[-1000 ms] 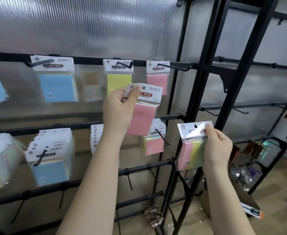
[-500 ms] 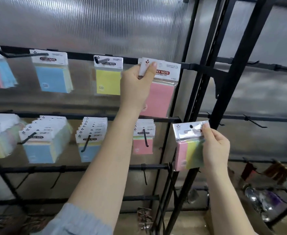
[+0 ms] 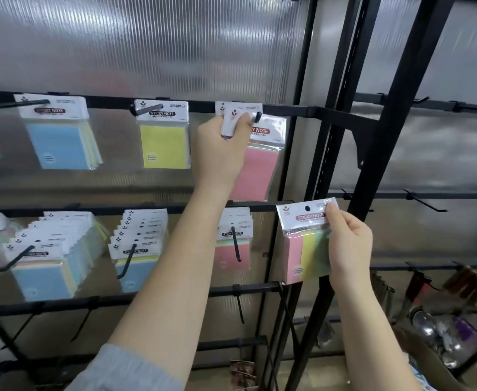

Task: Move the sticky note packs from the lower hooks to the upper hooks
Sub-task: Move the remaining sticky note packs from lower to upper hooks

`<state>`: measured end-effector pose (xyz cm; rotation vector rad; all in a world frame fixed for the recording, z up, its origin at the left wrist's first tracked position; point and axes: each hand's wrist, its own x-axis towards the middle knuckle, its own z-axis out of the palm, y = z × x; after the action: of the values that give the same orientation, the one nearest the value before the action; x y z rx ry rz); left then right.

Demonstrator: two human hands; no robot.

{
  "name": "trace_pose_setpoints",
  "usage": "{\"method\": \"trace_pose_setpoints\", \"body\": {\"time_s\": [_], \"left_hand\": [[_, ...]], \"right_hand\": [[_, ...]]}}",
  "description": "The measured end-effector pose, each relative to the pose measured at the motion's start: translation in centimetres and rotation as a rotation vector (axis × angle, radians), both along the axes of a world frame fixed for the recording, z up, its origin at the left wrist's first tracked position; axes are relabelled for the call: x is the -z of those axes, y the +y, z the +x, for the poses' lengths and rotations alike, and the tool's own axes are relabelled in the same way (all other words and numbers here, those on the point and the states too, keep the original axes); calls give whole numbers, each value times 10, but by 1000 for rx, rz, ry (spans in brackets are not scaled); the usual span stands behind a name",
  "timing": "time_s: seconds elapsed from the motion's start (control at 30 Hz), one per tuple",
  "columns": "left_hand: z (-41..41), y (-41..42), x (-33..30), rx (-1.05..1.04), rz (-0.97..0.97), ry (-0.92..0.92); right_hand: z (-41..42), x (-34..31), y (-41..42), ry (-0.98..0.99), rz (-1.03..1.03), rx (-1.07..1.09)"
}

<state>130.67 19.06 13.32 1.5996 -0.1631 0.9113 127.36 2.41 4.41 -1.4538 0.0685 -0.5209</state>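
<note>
My left hand (image 3: 223, 148) pinches the white header of a pink sticky note pack (image 3: 260, 167) and holds it against the tip of the rightmost upper hook (image 3: 257, 116). Another pack's header hangs behind it on that hook. My right hand (image 3: 347, 244) grips a pink, yellow and green striped pack (image 3: 302, 244) by its right edge, in the air beside the black post. Several packs stay on the lower hooks: a pink one (image 3: 233, 249), blue ones (image 3: 136, 249) and a thick blue stack (image 3: 48, 266). A yellow pack (image 3: 162, 139) and a blue pack (image 3: 59, 136) hang on upper hooks.
A black upright post (image 3: 386, 170) and bracket stand just right of the upper rail (image 3: 288, 110). Bare hooks stick out from the lowest rail (image 3: 240, 306). Another rack to the right carries bare hooks (image 3: 426, 203) and dark items low down (image 3: 440, 342).
My left hand has lifted the pink pack from mid-height up to the rightmost upper hook. My right hand keeps the striped pack in about the same place. The view shifted slightly.
</note>
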Motion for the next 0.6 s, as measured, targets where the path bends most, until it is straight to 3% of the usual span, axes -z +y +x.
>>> {"method": "trace_pose_setpoints", "body": {"time_s": [0.17, 0.43, 0.6], "left_hand": [[38, 16, 0, 7, 47, 82], [96, 31, -4, -166, 193, 140], [108, 27, -5, -263, 147, 152]], "right_hand": [[12, -5, 7, -11, -37, 13], [26, -8, 15, -49, -47, 6], [31, -9, 18, -51, -44, -2]]}}
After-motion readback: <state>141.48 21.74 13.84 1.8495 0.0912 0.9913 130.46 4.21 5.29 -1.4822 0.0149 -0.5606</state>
